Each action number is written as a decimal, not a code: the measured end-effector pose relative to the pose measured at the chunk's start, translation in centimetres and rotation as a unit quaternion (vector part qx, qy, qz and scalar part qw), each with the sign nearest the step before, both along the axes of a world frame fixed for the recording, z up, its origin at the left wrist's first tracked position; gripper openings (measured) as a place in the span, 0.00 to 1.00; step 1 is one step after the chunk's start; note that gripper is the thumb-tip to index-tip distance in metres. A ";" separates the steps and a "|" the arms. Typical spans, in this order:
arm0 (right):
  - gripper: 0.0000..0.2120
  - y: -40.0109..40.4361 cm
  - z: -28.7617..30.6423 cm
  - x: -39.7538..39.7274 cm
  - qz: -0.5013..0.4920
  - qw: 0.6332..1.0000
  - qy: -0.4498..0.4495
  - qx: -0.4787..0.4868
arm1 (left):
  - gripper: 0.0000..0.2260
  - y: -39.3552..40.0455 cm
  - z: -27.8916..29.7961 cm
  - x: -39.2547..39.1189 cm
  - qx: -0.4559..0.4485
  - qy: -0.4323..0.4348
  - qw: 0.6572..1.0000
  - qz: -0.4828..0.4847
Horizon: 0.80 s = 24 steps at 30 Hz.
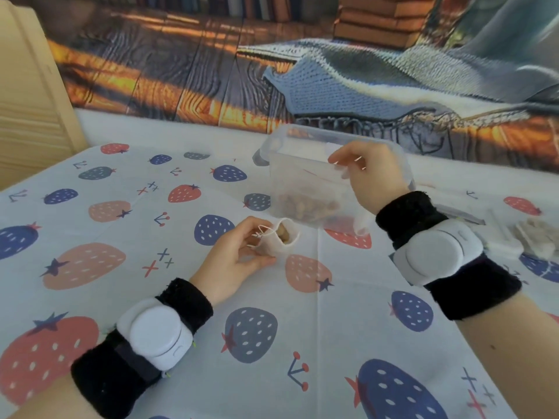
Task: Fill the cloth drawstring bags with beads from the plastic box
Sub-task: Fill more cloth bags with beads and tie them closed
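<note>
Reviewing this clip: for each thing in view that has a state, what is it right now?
cloth drawstring bag: mouth open, beads showing inside, held in the left hand's grip.
left hand: fingers curled round the bag.
plastic box: no lid on it, tilted, lifted by its rim, brown beads pooled at the low end.
right hand: grip on the box's rim.
pile of bags: lying at the table's right edge, blurred.

Plastic box motion-blurred; beads indistinct; forearms cut off by edge.

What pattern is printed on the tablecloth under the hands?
Red, navy and peach strawberries with small crosses on the white tablecloth; head view, the only one.
</note>
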State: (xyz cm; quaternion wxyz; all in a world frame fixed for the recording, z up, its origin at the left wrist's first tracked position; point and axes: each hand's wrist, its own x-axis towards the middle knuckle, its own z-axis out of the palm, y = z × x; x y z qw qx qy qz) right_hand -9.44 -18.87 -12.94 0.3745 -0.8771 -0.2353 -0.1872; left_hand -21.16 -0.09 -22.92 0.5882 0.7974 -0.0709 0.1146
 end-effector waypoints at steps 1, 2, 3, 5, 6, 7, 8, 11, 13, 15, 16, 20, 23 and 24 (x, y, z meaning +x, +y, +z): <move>0.22 0.0 0.0 0.2 -0.001 1.000 0.011 -0.004 | 0.17 0.0 0.1 0.0 -0.002 -0.003 1.000 -0.002; 0.22 -0.1 0.0 0.1 0.005 1.000 0.018 0.000 | 0.17 -0.1 0.2 -0.1 -0.006 -0.006 1.000 -0.002; 0.21 -0.2 0.0 0.0 0.014 1.000 0.023 0.006 | 0.16 -0.2 0.3 -0.1 -0.012 -0.009 1.000 -0.002; 0.20 -0.6 0.0 -0.6 0.042 0.998 0.035 0.012 | 0.17 -0.3 0.5 -0.3 -0.030 -0.018 0.999 -0.003; 0.19 -0.9 0.1 -1.0 0.061 0.997 0.045 0.007 | 0.18 -0.4 0.6 -0.4 -0.038 -0.020 0.999 -0.005; 0.19 -1.1 0.2 -1.3 0.080 0.995 0.057 -0.004 | 0.20 -0.5 0.8 -0.4 -0.045 -0.024 0.999 -0.007; 0.19 -1.3 0.3 -1.7 0.101 0.992 0.073 -0.022 | 0.22 -0.6 0.9 -0.5 -0.052 -0.029 0.998 -0.009; 0.15 -1.4 0.6 -2.6 0.139 0.980 0.116 -0.080 | 0.27 -0.8 1.1 -0.8 -0.056 -0.038 0.998 -0.015; 0.11 -1.4 0.4 -2.8 0.139 0.977 0.121 -0.107 | 0.29 -0.9 1.2 -0.9 -0.052 -0.037 0.998 -0.019; 0.09 -1.4 0.1 -2.8 0.137 0.974 0.131 -0.121 | 0.28 -0.9 1.2 -0.9 -0.056 -0.035 0.998 -0.019; 0.09 -1.3 0.0 -2.7 0.141 0.971 0.143 -0.126 | 0.28 -0.9 1.2 -0.9 -0.060 -0.035 0.997 -0.019; 0.10 -1.1 -0.4 -2.4 0.147 0.958 0.189 -0.159 | 0.26 -0.9 1.1 -0.9 -0.060 -0.027 0.997 -0.028; 0.10 -0.2 -0.8 -2.3 0.132 0.967 0.128 -0.175 | 0.27 -0.8 1.0 -0.8 -0.056 -0.024 0.998 -0.031; 0.10 0.2 -0.9 -2.3 0.129 0.971 0.104 -0.171 | 0.27 -0.8 1.0 -0.8 -0.057 -0.024 0.998 -0.031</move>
